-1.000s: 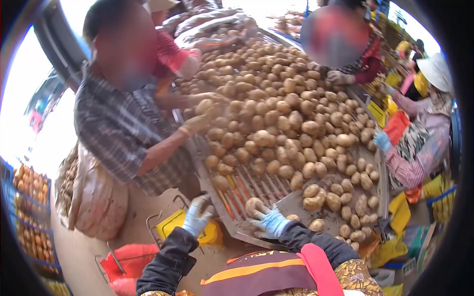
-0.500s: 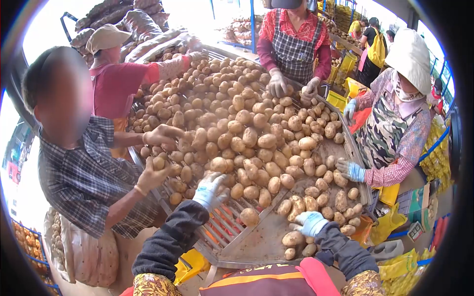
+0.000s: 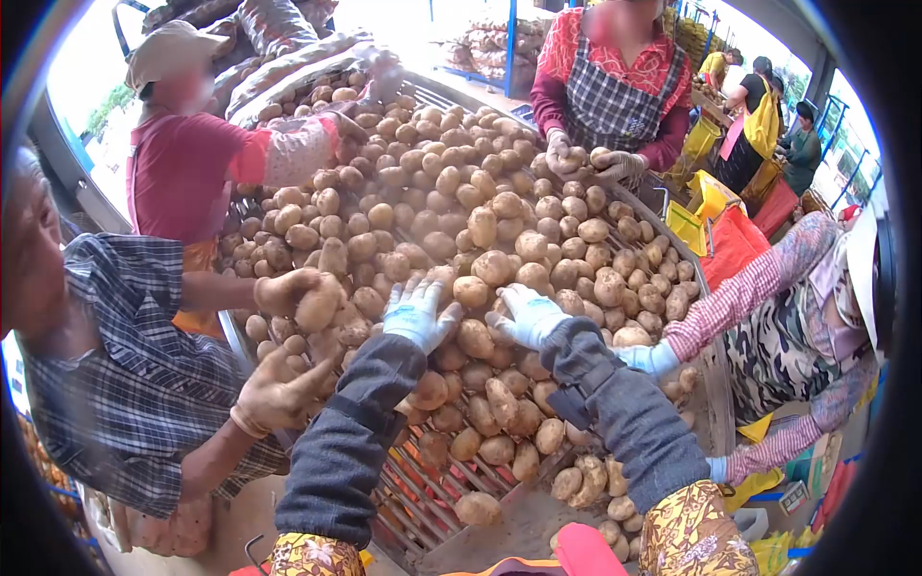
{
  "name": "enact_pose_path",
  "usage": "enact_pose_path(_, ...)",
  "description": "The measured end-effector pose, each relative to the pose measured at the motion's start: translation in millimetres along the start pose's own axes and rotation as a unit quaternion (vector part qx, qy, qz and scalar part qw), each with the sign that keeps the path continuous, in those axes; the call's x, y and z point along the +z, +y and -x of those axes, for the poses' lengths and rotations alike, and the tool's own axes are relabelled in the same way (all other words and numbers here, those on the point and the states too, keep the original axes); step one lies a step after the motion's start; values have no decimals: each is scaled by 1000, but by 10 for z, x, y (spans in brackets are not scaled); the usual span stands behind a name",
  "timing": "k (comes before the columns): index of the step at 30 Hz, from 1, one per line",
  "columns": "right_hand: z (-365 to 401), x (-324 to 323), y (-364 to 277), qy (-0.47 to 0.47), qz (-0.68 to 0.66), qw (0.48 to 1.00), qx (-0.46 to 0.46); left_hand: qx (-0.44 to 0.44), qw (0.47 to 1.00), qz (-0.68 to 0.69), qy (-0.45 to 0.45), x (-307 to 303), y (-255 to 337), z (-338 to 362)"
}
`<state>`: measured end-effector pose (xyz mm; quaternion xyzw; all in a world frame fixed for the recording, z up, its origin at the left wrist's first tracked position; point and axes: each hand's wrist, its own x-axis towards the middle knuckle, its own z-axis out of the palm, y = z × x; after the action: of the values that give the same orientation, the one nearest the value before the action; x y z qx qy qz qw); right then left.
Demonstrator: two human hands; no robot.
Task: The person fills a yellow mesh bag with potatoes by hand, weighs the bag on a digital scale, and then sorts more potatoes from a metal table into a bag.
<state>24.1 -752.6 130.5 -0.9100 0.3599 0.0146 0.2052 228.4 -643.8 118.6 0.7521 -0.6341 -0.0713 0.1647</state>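
- Small white label [image 3: 793,497] at the lower right edge, too small to read.
- Left hand [image 3: 418,312] in a pale glove, fingers spread, lying flat on the potatoes [image 3: 480,226]; right hand [image 3: 526,315] just beside, spread the same way.
- Potatoes heaped over most of the surface [image 3: 523,530], thinner near the red bars [image 3: 423,475].
- Both palms hidden against the heap.
- Co-worker's hand [image 3: 286,290] near on the left, closed on one potato; open room only at the near end.
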Motion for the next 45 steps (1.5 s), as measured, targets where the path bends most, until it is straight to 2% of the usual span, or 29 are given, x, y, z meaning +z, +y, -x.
enact_pose_path(1, -140, 44, -22, -7, -14, 1000, 26, -21, 999, -38, -14, 72, -2, -99)
enact_pose_path(2, -263, 20, -48, -71, -14, 996, 61, -42, 996, -76, -30, 120, 29, -193)
enact_pose_path(5, -349, 107, -96, -61, 42, 995, 66, -86, 985, -125, -85, 89, 223, -279)
enact_pose_path(7, -343, 160, -49, -48, 37, 996, 68, -85, 987, -84, -106, 17, 223, -235)
enact_pose_path(9, -282, 185, 60, -53, -3, 998, 28, -43, 990, -56, -124, -51, 250, -106)
enact_pose_path(10, -172, 90, 24, -83, -27, 996, 35, -42, 992, -38, -113, -1, 241, -17)
enact_pose_path(11, 18, 67, 24, -60, -20, 998, 16, -36, 991, -36, -123, -6, 278, 111)
enact_pose_path(14, 566, 25, -63, -148, 67, 987, 9, 12, 993, 6, -114, 29, 419, 557)
enact_pose_path(17, 1180, 185, -62, -65, 122, 990, -17, 30, 993, 14, -116, 83, 708, 1126)
enact_pose_path(19, 1606, 302, -16, -109, 119, 987, -22, -9, 975, 34, -218, -39, 970, 1478)
enact_pose_path(20, 1855, 384, -43, -52, 142, 987, -53, 16, 980, 11, -200, 42, 1032, 1690)
enact_pose_path(21, 2065, 422, -68, -94, 125, 988, -17, 71, 987, 10, -146, 177, 1031, 1888)
enact_pose_path(23, 2561, 759, -2, -6, -5, 1000, 9, 95, 976, -50, -192, 55, 1234, 2204)
enact_pose_path(25, 3015, 929, -12, 9, -32, 999, 0, 104, 971, -45, -210, 116, 1300, 2546)
enact_pose_path(27, 3444, 1142, -16, 31, 10, 999, -15, 109, 974, -74, -185, 214, 1490, 2875)
enact_pose_path(29, 3815, 1279, -98, 81, 68, 993, -57, 84, 972, -70, -207, 340, 1616, 3110)
enact_pose_path(31, 4054, 1349, -32, 74, 72, 994, -46, 99, 979, -58, -171, 536, 1599, 3367)
enact_pose_path(33, 4176, 1420, 114, -1, 74, 995, -60, 108, 977, -61, -176, 543, 1636, 3580)
enact_pose_path(34, 4169, 1396, 223, 6, 48, 998, -45, 114, 975, -61, -180, 542, 1676, 3623)
enact_pose_path(35, 4138, 1254, 147, 4, -25, 998, 60, 111, 976, -62, -178, 529, 1706, 3675)
enact_pose_path(37, 4056, 1096, 7, 75, -171, 962, 199, 99, 988, 79, -88, 473, 1726, 3755)
enact_pose_path(38, 3999, 956, -137, 56, -227, 946, 223, 86, 974, 197, -78, 412, 1725, 3776)
enact_pose_path(39, 3945, 860, -271, 26, -283, 940, 188, 33, 888, 455, -54, 451, 1789, 3831)
enact_pose_path(40, 3880, 925, -445, 48, -414, 901, 120, -91, 775, 621, -73, 441, 1896, 3815)
enact_pose_path(41, 3832, 987, -601, 67, -536, 840, 50, -210, 616, 754, -85, 354, 2000, 3751)
enact_pose_path(42, 3762, 975, -711, 48, -529, 847, 11, -230, 479, 840, -111, 123, 2048, 3660)
enact_pose_path(43, 3643, 912, -798, 28, -521, 853, -31, -141, 361, 910, -148, 104, 1960, 3637)
enact_pose_path(44, 3602, 678, -951, -51, -535, 838, 92, -151, 352, 919, -94, 54, 1946, 3636)
enact_pose_path(45, 3542, 757, -984, -65, -533, 840, 84, -159, 343, 925, -36, 5, 1927, 3663)
